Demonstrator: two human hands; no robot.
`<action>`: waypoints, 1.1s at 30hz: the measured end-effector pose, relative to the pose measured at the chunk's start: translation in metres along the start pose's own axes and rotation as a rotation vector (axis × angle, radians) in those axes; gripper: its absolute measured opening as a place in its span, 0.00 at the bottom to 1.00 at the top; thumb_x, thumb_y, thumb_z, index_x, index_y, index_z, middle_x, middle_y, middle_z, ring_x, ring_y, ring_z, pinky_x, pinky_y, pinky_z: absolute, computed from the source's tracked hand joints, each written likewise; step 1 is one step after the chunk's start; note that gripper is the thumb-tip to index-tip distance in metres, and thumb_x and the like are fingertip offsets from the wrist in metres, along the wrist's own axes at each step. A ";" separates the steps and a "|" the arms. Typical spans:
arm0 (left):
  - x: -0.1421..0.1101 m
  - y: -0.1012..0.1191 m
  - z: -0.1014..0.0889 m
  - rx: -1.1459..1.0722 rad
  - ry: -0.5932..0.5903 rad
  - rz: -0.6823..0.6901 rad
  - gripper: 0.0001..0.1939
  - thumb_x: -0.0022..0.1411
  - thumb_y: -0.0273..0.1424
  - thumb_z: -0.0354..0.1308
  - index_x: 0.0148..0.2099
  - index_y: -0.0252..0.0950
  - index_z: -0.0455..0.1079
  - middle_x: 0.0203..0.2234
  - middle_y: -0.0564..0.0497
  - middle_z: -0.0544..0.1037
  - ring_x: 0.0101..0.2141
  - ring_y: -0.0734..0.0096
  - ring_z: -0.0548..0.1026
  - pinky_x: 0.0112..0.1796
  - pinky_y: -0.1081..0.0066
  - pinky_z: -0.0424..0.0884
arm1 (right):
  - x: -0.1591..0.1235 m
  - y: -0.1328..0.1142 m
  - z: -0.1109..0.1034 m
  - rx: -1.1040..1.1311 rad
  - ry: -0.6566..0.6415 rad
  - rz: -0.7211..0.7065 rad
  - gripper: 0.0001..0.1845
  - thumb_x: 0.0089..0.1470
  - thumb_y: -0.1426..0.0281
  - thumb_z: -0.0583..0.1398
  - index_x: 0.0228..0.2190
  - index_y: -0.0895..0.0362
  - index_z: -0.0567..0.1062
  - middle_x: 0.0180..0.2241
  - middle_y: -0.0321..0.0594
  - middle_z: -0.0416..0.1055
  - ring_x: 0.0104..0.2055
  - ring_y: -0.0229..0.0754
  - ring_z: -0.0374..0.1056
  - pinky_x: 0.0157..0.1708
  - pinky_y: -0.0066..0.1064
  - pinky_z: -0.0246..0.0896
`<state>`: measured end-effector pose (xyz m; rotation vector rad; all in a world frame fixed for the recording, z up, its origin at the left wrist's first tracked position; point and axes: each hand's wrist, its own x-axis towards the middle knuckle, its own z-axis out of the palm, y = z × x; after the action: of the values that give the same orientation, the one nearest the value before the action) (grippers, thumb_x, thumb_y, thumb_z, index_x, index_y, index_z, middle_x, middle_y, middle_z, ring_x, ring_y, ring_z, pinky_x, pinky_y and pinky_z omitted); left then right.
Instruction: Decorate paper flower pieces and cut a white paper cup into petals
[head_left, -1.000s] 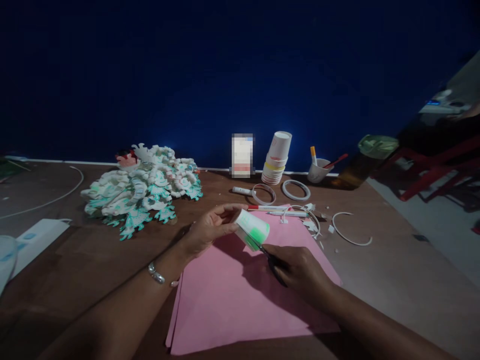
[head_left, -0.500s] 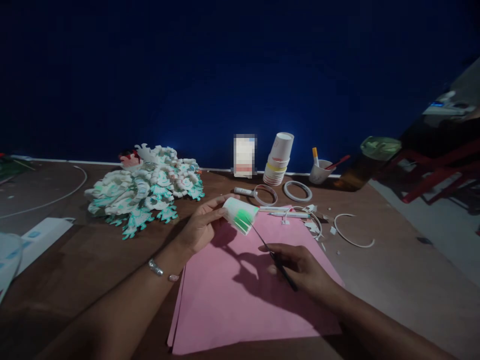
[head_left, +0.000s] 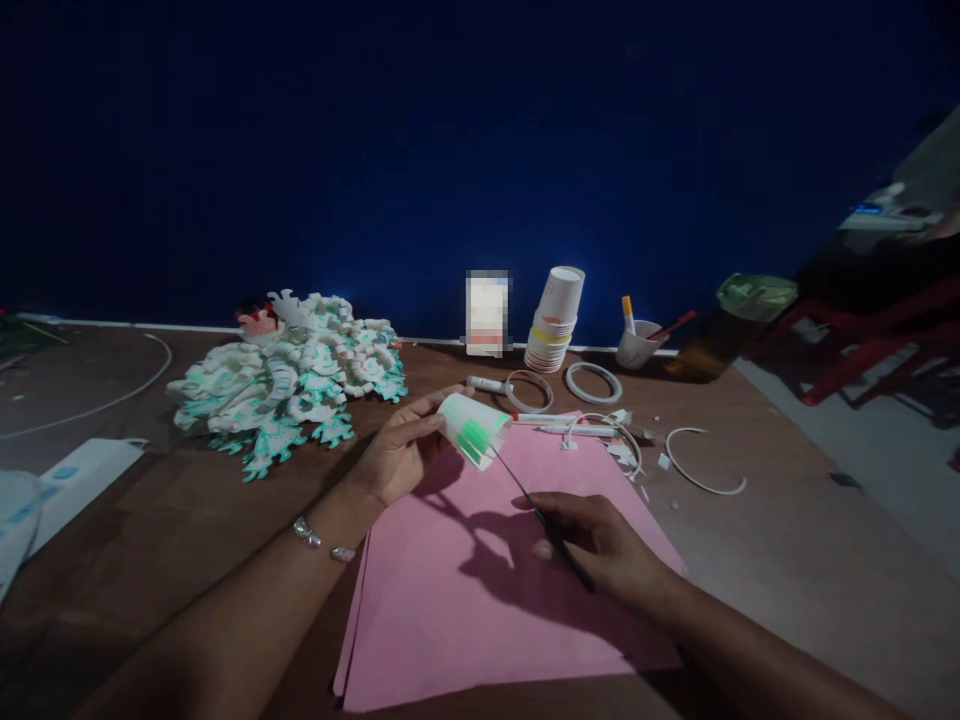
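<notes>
A white paper cup with bright green patches is tilted, its mouth toward the lower right. My left hand grips its base end between thumb and fingers. Slits run up the green wall from the rim. In my right hand is a thin black-handled blade; its exact kind I cannot tell. The blade's tip meets the cup's rim, though whether it lies inside or outside the wall is unclear. Under both hands lie pink sheets.
White-and-teal paper cutouts are heaped at left. Behind the sheets stand stacked paper cups and a cup of pens. Tape rolls, a marker and paper scraps lie nearby. A power strip is at far left.
The cup has shifted slightly left and turned a little in my left hand. The blade's tip has moved slightly down and left toward the rim.
</notes>
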<state>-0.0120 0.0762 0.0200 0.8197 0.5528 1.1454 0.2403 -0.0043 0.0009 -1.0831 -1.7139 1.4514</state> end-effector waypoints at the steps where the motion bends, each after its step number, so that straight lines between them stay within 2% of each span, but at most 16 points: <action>1: 0.000 0.000 0.000 0.011 -0.017 0.001 0.19 0.57 0.22 0.64 0.52 0.35 0.77 0.56 0.45 0.76 0.47 0.68 0.75 0.48 0.75 0.70 | 0.000 0.000 0.000 -0.008 -0.001 -0.002 0.23 0.53 0.59 0.66 0.47 0.60 0.80 0.26 0.35 0.66 0.27 0.37 0.57 0.27 0.27 0.57; 4: 0.000 -0.002 -0.002 0.058 -0.039 -0.011 0.20 0.58 0.23 0.65 0.53 0.35 0.77 0.54 0.44 0.77 0.47 0.66 0.76 0.49 0.73 0.69 | 0.000 -0.001 0.000 -0.019 -0.001 -0.002 0.24 0.53 0.58 0.66 0.48 0.59 0.81 0.28 0.38 0.69 0.28 0.38 0.60 0.28 0.28 0.59; 8: 0.001 -0.003 -0.003 0.110 -0.018 -0.018 0.22 0.59 0.24 0.65 0.56 0.34 0.75 0.51 0.43 0.79 0.46 0.66 0.76 0.47 0.72 0.70 | -0.001 -0.001 -0.001 0.023 -0.012 0.020 0.23 0.54 0.59 0.66 0.48 0.59 0.80 0.25 0.35 0.65 0.26 0.36 0.56 0.26 0.27 0.56; 13: -0.001 -0.002 0.000 0.202 -0.029 0.002 0.20 0.58 0.26 0.65 0.54 0.35 0.77 0.53 0.42 0.77 0.49 0.63 0.74 0.48 0.71 0.69 | 0.000 0.001 -0.001 0.047 -0.025 0.034 0.22 0.54 0.61 0.67 0.48 0.58 0.81 0.25 0.34 0.65 0.26 0.35 0.54 0.25 0.26 0.54; 18: -0.004 -0.002 0.004 0.280 -0.046 -0.021 0.20 0.58 0.27 0.65 0.54 0.37 0.77 0.55 0.44 0.76 0.52 0.61 0.72 0.51 0.68 0.67 | 0.000 0.002 -0.002 0.067 -0.024 0.055 0.23 0.53 0.61 0.67 0.49 0.58 0.80 0.29 0.37 0.70 0.27 0.35 0.57 0.25 0.25 0.57; 23: -0.006 -0.003 0.006 0.263 -0.064 -0.044 0.21 0.57 0.26 0.66 0.55 0.36 0.76 0.53 0.43 0.78 0.51 0.62 0.74 0.50 0.68 0.66 | 0.000 0.006 -0.002 0.043 -0.045 0.048 0.24 0.54 0.61 0.67 0.51 0.58 0.80 0.29 0.38 0.71 0.26 0.35 0.58 0.25 0.25 0.58; 29: -0.008 -0.003 0.010 0.270 -0.064 -0.059 0.21 0.58 0.26 0.66 0.55 0.37 0.76 0.53 0.43 0.78 0.50 0.62 0.74 0.49 0.68 0.67 | 0.001 0.005 -0.001 0.055 -0.047 0.049 0.23 0.54 0.62 0.67 0.50 0.57 0.80 0.33 0.39 0.74 0.29 0.36 0.61 0.29 0.26 0.60; 33: -0.009 -0.002 0.011 0.271 -0.064 -0.067 0.22 0.58 0.27 0.66 0.55 0.37 0.76 0.54 0.43 0.77 0.50 0.62 0.74 0.50 0.68 0.66 | 0.000 0.001 -0.001 0.048 -0.060 0.047 0.21 0.55 0.61 0.66 0.49 0.58 0.81 0.28 0.36 0.69 0.27 0.35 0.57 0.27 0.26 0.57</action>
<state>-0.0052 0.0643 0.0248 1.0591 0.6871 0.9916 0.2418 -0.0039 0.0000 -1.0704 -1.6966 1.5612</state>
